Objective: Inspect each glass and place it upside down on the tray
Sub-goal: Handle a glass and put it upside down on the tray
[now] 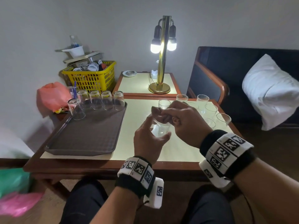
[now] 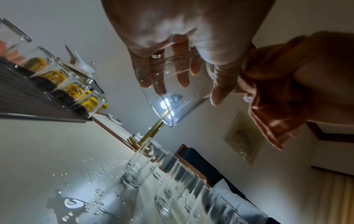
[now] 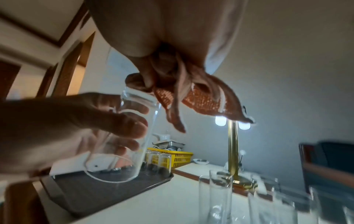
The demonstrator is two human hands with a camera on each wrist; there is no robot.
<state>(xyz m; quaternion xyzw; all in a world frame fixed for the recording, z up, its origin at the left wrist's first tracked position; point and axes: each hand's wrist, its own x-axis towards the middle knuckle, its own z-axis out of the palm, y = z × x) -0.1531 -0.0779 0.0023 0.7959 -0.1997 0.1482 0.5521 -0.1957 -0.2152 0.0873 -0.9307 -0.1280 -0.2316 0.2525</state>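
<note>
Gripping a glass (image 1: 160, 129) over the table (image 1: 178, 152), left hand (image 1: 148, 143) curled round it, its long axis tilted, mouth toward the right hand (image 1: 186, 122) bunching a cloth (image 1: 163, 115), six glasses inverted on the tray (image 1: 87, 139), roughly seven upright (overlapping, hard to count).

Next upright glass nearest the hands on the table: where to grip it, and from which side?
Judging from the head view, take the upright glass around its mid wall, fingers wrapping it from the near left side. It stands rim up with straight walls, the other upright glasses crowd its right, and the table on its left is bare. A wall grip also lets the wrist roll it over onto the tray.
</note>
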